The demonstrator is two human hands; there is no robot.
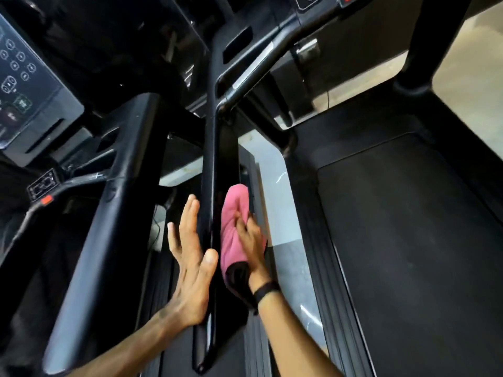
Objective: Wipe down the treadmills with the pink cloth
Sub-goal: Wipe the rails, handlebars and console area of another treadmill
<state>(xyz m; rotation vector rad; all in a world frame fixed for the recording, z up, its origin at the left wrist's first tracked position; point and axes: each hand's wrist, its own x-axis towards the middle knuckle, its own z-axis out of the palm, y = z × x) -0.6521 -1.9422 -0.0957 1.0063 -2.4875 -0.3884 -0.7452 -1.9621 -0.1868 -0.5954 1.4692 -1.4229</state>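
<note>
The room is a gym with a pale floor (pixel 283 202) and dark machines packed close together. On the right lies a treadmill's wide black belt (pixel 408 240). On the far left there is a console (pixel 24 85) with small round buttons on it. Between the two machines a long, shiny black rail (pixel 209 213) runs from the top of the view down toward the person.

The pink cloth (pixel 234 229) is bunched up against the right side of that rail, about halfway down it. The right hand (pixel 251 240) lies on top of the cloth and presses it onto the rail. Its fingers look curled into the folds a little, but they are blurry, so that is hard to tell for sure. A black band (pixel 265 291) sits on that wrist. The left hand (pixel 190 257) is flat against the other side of the rail, fingers straight and spread, holding nothing. It seems to be there to steady the rail.

The cloth looks soft, light and floppy. It will fold and slide about easily, so it is best held with a whole palm spread over the bunch, not by a corner. A loose end hangs down in shadow near the wrist, and it may flap or slip out. The rail looks hard, smooth and slippery, so the cloth should glide along it with a gentle push. The rail will not bend.
</note>
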